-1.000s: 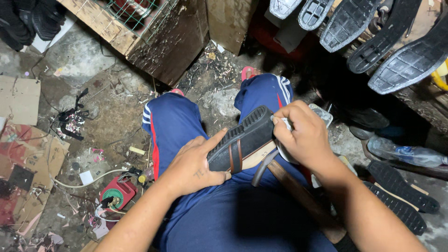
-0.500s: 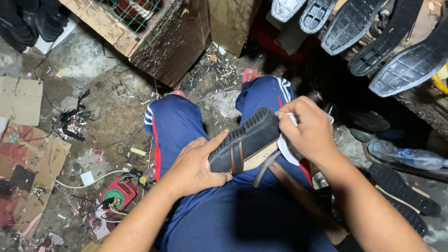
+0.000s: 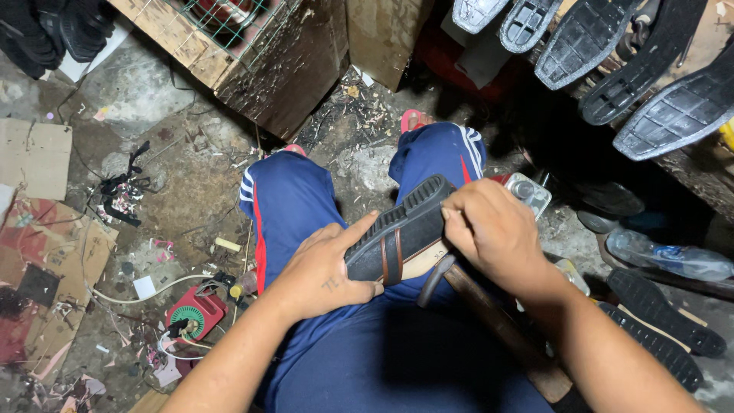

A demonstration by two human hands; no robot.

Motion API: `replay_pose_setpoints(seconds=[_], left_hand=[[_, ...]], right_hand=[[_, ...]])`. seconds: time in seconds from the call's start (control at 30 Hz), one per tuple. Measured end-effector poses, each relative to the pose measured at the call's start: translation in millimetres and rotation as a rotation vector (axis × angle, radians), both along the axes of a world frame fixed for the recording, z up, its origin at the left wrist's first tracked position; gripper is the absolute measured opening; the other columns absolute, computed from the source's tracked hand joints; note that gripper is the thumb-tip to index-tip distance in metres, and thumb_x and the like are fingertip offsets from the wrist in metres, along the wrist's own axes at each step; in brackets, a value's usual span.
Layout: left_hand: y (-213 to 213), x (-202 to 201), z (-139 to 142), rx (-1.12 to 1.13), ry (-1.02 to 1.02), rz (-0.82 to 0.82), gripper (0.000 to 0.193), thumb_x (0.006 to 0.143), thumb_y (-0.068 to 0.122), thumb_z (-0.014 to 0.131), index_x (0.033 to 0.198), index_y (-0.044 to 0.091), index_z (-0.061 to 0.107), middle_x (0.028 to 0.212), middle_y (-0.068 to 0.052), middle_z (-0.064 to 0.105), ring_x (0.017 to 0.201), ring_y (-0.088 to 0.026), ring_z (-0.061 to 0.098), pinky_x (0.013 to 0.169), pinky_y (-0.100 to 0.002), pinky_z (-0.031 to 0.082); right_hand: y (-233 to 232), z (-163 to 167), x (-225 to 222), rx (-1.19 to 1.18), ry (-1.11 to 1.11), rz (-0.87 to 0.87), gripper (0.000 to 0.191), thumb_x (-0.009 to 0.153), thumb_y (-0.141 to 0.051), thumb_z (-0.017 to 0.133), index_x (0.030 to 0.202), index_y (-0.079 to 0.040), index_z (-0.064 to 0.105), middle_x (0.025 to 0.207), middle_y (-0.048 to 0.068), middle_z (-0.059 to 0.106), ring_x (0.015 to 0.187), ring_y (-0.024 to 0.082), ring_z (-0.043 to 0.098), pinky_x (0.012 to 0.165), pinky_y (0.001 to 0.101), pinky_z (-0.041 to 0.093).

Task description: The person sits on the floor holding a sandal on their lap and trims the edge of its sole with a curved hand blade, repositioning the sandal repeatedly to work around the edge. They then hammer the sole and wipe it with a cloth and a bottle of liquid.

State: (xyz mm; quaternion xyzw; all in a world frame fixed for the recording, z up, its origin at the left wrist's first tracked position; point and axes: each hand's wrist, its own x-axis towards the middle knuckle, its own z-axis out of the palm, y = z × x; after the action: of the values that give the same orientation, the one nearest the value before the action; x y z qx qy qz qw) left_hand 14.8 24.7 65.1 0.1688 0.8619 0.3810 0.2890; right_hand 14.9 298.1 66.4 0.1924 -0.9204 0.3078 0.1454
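Observation:
A black rubber sandal sole (image 3: 401, 226) with ridged tread and brown side stripes lies across my lap, over blue track trousers. My left hand (image 3: 321, 271) grips its near end, thumb along the edge. My right hand (image 3: 497, 233) presses down on its far end, fingers curled over the top. Under the sole a hammer (image 3: 489, 321) rests on my thigh, its metal head beneath the sole and its wooden handle running toward me on the right. Neither hand holds the hammer.
Several black soles (image 3: 612, 53) hang in a row at top right. A wooden crate with green wire mesh (image 3: 229, 38) stands ahead. Cardboard (image 3: 34, 157), scraps and a small red device (image 3: 195, 313) litter the floor on the left. A plastic bottle (image 3: 673, 260) and more soles (image 3: 665, 321) lie right.
The sole has tilted slightly and my right hand has shifted a little along its far end. My left hand keeps its grip.

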Motion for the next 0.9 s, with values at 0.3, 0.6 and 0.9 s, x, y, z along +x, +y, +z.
replay_pose_setpoints(seconds=[0.3,0.6,0.9], left_hand=[[-1,-3,-1,0.009,-0.013,-0.007,0.101,0.061,0.041,0.084,0.152,0.015,0.046,0.090,-0.015,0.061,0.092,-0.032,0.059,0.086,-0.039,0.047],[-7,0,3,0.065,0.005,0.042,0.100,0.060,0.040,0.085,0.150,0.015,0.050,0.096,-0.015,0.062,0.095,-0.032,0.061,0.089,-0.039,0.048],[13,37,24,0.260,0.198,0.241,0.119,0.068,0.038,0.090,0.161,0.003,0.023,0.134,-0.022,0.054,0.127,-0.039,0.054,0.106,-0.043,0.041]], right_hand=[[0,0,-5,-0.037,-0.004,0.036,0.008,0.085,-0.002,0.069,0.091,-0.006,0.064,0.089,0.010,0.065,0.079,0.029,0.066,0.069,0.0392,0.052],[12,-17,-15,-0.530,-0.312,-0.299,0.006,0.101,-0.007,0.064,0.103,-0.001,0.064,0.094,0.009,0.066,0.084,0.018,0.064,0.076,0.0326,0.052],[-41,17,-46,-1.504,-0.424,-0.151,0.008,0.105,-0.008,0.052,0.110,-0.003,0.054,0.100,0.009,0.066,0.089,0.017,0.067,0.086,0.0320,0.057]])
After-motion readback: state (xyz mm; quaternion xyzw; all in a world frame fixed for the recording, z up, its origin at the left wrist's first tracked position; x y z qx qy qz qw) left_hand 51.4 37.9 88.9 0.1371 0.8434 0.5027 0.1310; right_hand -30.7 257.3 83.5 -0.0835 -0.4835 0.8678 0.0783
